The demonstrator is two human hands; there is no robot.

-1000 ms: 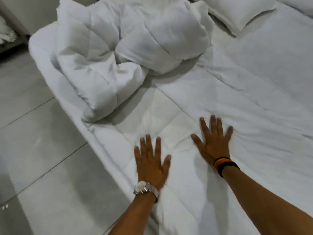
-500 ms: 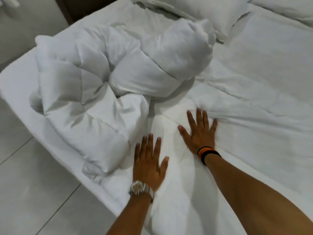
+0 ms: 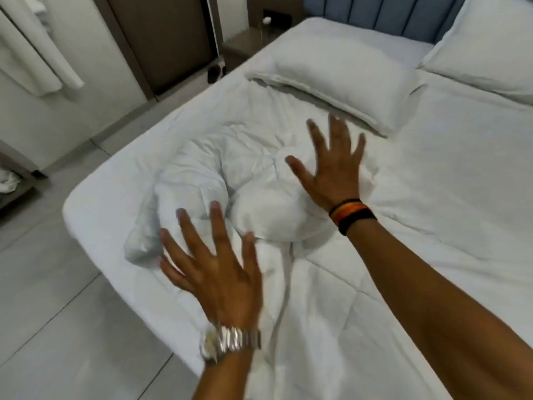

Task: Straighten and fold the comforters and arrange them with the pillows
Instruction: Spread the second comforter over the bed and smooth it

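A white comforter [image 3: 253, 180] lies bunched in a crumpled heap near the bed's left side, its flatter part spreading toward me. My left hand [image 3: 213, 272], with a silver watch on the wrist, hovers with fingers spread at the heap's near edge. My right hand [image 3: 331, 171], with a striped wristband, is spread over the heap's right side; contact is blurred. Neither hand holds anything. One white pillow [image 3: 340, 70] lies just beyond the heap. A second pillow [image 3: 490, 50] leans at the blue headboard on the right.
The bed [image 3: 450, 180] is covered in a white sheet, and its left edge drops to a grey tiled floor [image 3: 57, 298]. A brown door [image 3: 170, 39] and a small nightstand [image 3: 248, 41] stand beyond the bed. White cloth hangs at the upper left.
Both hands have lifted off the flat comforter and moved forward to the bunched heap. The view has tilted up, showing the pillows and headboard.
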